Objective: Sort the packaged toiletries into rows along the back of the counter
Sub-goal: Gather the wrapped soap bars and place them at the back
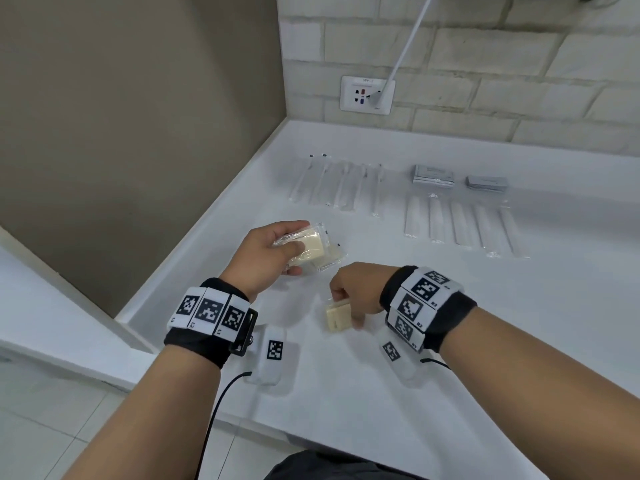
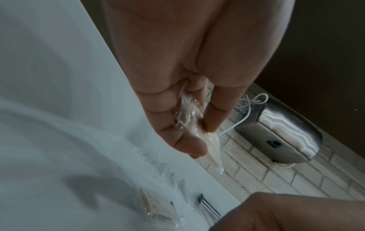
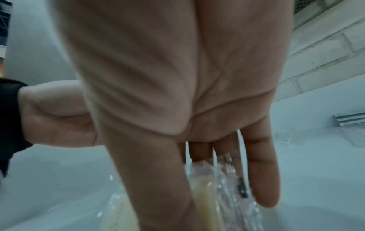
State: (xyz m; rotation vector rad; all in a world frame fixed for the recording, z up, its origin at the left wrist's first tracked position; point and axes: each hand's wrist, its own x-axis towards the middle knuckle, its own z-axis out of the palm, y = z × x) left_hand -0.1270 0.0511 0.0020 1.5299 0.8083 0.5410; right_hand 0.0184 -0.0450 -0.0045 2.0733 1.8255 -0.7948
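My left hand [image 1: 294, 251] grips a cream pad in a clear wrapper [image 1: 313, 240] above the white counter [image 1: 502, 341], near its left edge. A second wrapped cream pad [image 1: 330, 259] sits right under it; I cannot tell whether the hand holds it too. In the left wrist view the fingers [image 2: 177, 140] pinch the crinkled wrapper [image 2: 187, 118]. My right hand [image 1: 346, 313] hangs fingers down and pinches another wrapped cream pad [image 1: 337, 315] close to the counter. The right wrist view shows that pad [image 3: 205, 195] between thumb and fingers.
Along the back lie a row of clear long packets [image 1: 332, 183], two stacks of grey sachets [image 1: 433, 174] [image 1: 486, 183] and a row of white long packets [image 1: 464, 223]. A wall socket with a white cable [image 1: 367, 95] is behind. A steel hand dryer [image 2: 276, 132] hangs on the brick wall.
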